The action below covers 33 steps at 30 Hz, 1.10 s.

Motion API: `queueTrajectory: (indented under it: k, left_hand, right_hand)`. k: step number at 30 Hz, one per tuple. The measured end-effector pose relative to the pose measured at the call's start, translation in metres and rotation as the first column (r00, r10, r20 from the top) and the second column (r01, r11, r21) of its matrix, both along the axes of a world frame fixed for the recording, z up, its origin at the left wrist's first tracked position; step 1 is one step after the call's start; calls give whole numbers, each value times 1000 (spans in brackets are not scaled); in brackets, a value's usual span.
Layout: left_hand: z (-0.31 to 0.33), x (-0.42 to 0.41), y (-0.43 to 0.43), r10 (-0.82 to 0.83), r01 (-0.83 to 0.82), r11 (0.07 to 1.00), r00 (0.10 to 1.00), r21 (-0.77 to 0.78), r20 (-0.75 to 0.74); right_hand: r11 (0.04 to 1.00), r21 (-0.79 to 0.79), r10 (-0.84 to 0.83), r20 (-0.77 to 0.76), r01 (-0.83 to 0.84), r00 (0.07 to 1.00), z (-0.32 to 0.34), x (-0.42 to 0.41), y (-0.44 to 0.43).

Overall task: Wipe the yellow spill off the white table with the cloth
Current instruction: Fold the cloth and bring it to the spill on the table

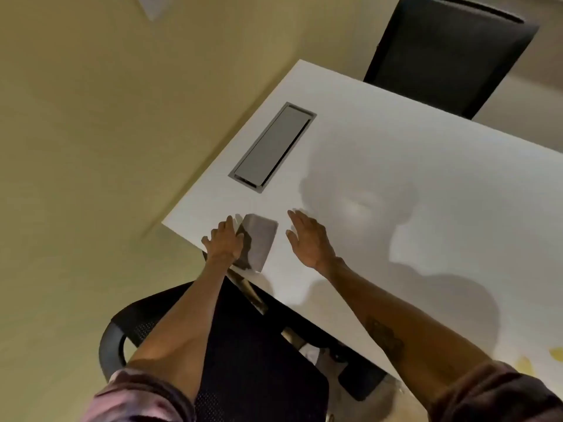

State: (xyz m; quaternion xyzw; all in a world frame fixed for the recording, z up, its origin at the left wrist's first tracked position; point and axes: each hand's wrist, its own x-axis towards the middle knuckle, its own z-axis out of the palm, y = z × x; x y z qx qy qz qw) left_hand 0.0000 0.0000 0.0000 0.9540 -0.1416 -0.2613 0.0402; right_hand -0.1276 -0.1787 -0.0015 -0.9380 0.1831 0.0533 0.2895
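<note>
L hand (224, 240) lies flat, fingers spread, palm down on the left part of a folded grey cloth (259, 240), pressing it rather than gripping. Cloth sits on the white table (396, 153) near its corner, right by the near edge. R hand (307, 239) is open w/ fingers extended, just right of the cloth, not touching it; can't tell if it rests on the tabletop or hovers just above. Yellow spill (525, 365) shows as pale yellow blotches at the table's near edge far to the right, well apart from cloth & both hands. Grey cable hatch (272, 147) is set into the tabletop beyond the cloth. One black chair (249, 354) below the near edge, another black chair (451, 50) at the far edge.
</note>
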Motion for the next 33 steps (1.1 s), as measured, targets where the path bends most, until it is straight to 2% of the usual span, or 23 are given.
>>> queueTrajectory:
  k: [5,11,16,21,25,30,33]
  left_hand:
    - [-24,2,9,87,-79,995,989,64,-116]
    - [-37,9,7,194,-194,981,967,17,-166]
    - [-43,18,6,265,-294,951,934,-97,-238]
    - [-32,13,4,247,-306,921,937,-242,-247]
    - [-17,-4,-6,164,-210,920,973,-331,-161]
    - [5,-34,-37,-36,18,925,999,-381,-40]
    - [17,-60,-65,-169,162,897,985,-411,21]
  right_hand:
    - [996,86,45,-133,-34,990,-19,-1,11]
    - [992,126,46,-164,-25,985,-33,0,12]
    - [984,180,13,-172,19,985,-37,1,16]
    - [944,291,-98,-202,155,975,-33,1,20]
    - [875,392,-202,-234,283,951,-26,-2,23]
    - [800,465,-317,-210,380,925,-10,-23,20]
    - [664,558,-453,-228,497,862,1,-47,14]
